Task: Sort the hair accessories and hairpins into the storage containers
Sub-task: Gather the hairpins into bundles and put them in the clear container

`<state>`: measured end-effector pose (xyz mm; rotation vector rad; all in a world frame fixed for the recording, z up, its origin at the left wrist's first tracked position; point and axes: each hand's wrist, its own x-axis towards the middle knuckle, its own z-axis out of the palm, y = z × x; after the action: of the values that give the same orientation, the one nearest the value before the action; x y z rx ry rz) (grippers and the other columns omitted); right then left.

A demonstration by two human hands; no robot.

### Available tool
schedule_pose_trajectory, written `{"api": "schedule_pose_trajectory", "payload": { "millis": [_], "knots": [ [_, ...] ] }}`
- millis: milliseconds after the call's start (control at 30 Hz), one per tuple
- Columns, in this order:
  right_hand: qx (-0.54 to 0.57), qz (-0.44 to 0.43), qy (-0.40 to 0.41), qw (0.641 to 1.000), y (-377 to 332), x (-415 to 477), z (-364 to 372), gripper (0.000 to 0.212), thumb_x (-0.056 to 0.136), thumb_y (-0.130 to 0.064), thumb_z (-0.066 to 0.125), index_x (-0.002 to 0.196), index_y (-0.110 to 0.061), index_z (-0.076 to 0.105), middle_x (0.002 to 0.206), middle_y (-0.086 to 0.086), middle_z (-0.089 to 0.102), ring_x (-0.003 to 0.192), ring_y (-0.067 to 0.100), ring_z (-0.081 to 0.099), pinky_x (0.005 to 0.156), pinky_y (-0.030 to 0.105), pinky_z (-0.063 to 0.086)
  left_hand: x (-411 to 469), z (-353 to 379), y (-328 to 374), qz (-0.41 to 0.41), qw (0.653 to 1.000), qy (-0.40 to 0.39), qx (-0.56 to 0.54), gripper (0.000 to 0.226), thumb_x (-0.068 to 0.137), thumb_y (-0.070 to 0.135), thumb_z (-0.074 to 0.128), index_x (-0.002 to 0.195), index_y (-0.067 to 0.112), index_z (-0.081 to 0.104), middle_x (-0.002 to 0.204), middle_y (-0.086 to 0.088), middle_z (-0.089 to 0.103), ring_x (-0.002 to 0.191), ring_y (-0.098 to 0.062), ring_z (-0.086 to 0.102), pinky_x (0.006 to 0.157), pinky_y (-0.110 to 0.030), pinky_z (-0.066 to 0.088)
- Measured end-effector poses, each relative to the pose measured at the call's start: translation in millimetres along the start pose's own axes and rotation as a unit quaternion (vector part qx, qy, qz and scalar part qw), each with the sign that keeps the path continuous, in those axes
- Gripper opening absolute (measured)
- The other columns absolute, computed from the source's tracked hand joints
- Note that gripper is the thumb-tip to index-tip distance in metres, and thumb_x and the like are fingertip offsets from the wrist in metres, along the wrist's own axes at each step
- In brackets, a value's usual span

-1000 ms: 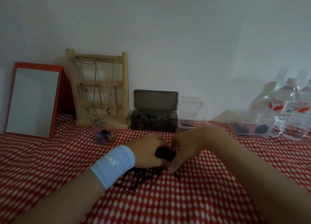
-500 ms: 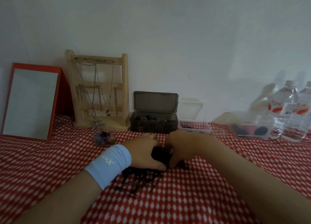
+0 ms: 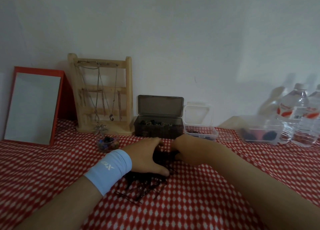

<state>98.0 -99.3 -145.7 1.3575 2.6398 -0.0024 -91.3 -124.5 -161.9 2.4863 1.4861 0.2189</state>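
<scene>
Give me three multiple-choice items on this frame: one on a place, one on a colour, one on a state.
1. Where does the dark box stand?
A. left of the mirror
B. between the bottles
C. right of the wooden stand

2. What colour is the wristband?
A. black
B. light blue
C. red

3. How is the dark box's lid?
A. open, standing upright
B. shut
C. lying flat on the cloth

Answers: 1 C, the box sits just right of the stand's base; 2 B, the band on the left wrist is light blue with white lettering; 3 A, the lid stands up behind the box, whose contents show.
</scene>
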Motion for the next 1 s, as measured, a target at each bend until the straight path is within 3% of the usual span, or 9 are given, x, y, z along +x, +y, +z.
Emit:
{"api": "schedule_pose_trajectory", "payload": {
  "millis": [67, 133, 300, 467, 633, 767, 833, 900, 1000],
  "knots": [
    [0.041, -0.012, -0.015, 0.999, 12, -6, -6, 0.024, 0.099, -0.025, 0.056, 0.12, -0.018, 0.065, 0.108, -0.003, 0.065, 0.091, 0.013, 0.06, 0.085, 0.03, 0.049, -1, -1, -1, -0.007, 1.0, -0.007, -0.014, 0.098, 0.068, 0.066, 0.073, 0.146, 0.028, 0.028, 0.144, 0.008, 0.041, 0.126, -0.011, 0.044, 0.106, -0.031, 0.04],
    [0.092, -0.029, -0.031, 0.995, 23, -11, -11, 0.012, 0.099, -0.028, 0.056, 0.107, -0.026, 0.065, 0.096, -0.011, 0.061, 0.085, 0.009, 0.058, 0.083, 0.03, 0.047, -1, -1, -2, -0.014, 0.998, 0.004, -0.058, 0.09, 0.073, 0.064, 0.071, 0.146, 0.032, 0.028, 0.142, 0.011, 0.043, 0.125, -0.008, 0.045, 0.105, -0.028, 0.039],
    [0.242, -0.031, -0.044, 0.969, 40, -16, -13, 0.014, 0.102, -0.025, 0.052, 0.097, -0.024, 0.065, 0.088, -0.012, 0.068, 0.079, 0.003, 0.063, 0.075, 0.021, 0.045, 4, -2, 2, -0.009, 0.982, 0.09, -0.167, 0.035, 0.088, 0.045, 0.064, 0.121, 0.037, 0.058, 0.113, 0.02, 0.062, 0.1, 0.008, 0.057, 0.094, -0.019, 0.047],
    [0.391, -0.016, -0.072, 0.917, 43, -15, -9, 0.022, 0.104, -0.017, 0.045, 0.088, -0.021, 0.06, 0.079, -0.006, 0.062, 0.073, 0.01, 0.057, 0.073, 0.027, 0.047, 10, -2, 5, -0.01, 0.969, 0.142, -0.2, 0.014, 0.091, 0.033, 0.065, 0.104, 0.035, 0.07, 0.097, 0.021, 0.069, 0.09, 0.007, 0.062, 0.085, -0.017, 0.048],
    [0.532, -0.017, -0.11, 0.84, 47, -15, -8, 0.026, 0.105, -0.009, 0.041, 0.096, -0.016, 0.065, 0.071, -0.005, 0.056, 0.062, 0.009, 0.048, 0.062, 0.025, 0.043, 14, -12, 4, -0.007, 0.972, 0.16, -0.172, 0.012, 0.091, 0.029, 0.065, 0.099, 0.033, 0.074, 0.091, 0.026, 0.068, 0.086, 0.014, 0.06, 0.077, -0.006, 0.041],
    [0.474, -0.013, -0.167, 0.864, 67, -20, -14, 0.025, 0.105, -0.015, 0.045, 0.112, -0.006, 0.067, 0.078, -0.004, 0.054, 0.066, 0.007, 0.051, 0.067, 0.023, 0.044, 11, -19, -4, -0.022, 0.977, 0.155, -0.145, 0.013, 0.092, 0.028, 0.064, 0.098, 0.032, 0.075, 0.087, 0.029, 0.066, 0.086, 0.019, 0.057, 0.075, 0.0, 0.038],
    [0.481, -0.012, -0.17, 0.86, 78, -21, -13, 0.026, 0.105, -0.015, 0.046, 0.117, -0.003, 0.066, 0.081, -0.001, 0.053, 0.069, 0.009, 0.052, 0.069, 0.024, 0.045, 9, -21, -9, -0.035, 0.981, 0.132, -0.135, 0.012, 0.092, 0.029, 0.064, 0.094, 0.033, 0.075, 0.085, 0.028, 0.068, 0.086, 0.018, 0.058, 0.08, -0.005, 0.041],
    [0.537, -0.034, -0.15, 0.829, 84, -20, -11, 0.026, 0.103, -0.014, 0.046, 0.116, -0.003, 0.066, 0.083, 0.003, 0.052, 0.072, 0.012, 0.052, 0.068, 0.025, 0.046, 6, -19, -10, -0.041, 0.991, 0.072, -0.107, 0.012, 0.092, 0.031, 0.064, 0.094, 0.036, 0.075, 0.091, 0.028, 0.067, 0.089, 0.013, 0.059, 0.087, -0.014, 0.045],
    [0.611, -0.068, -0.098, 0.783, 83, -14, -6, 0.029, 0.1, -0.012, 0.048, 0.12, 0.0, 0.065, 0.086, 0.006, 0.054, 0.073, 0.015, 0.052, 0.068, 0.025, 0.047, 6, -12, -4, -0.02, 0.998, 0.038, -0.05, 0.02, 0.092, 0.037, 0.061, 0.112, 0.042, 0.066, 0.107, 0.027, 0.057, 0.102, 0.007, 0.05, 0.096, -0.019, 0.042]
  ]
}}
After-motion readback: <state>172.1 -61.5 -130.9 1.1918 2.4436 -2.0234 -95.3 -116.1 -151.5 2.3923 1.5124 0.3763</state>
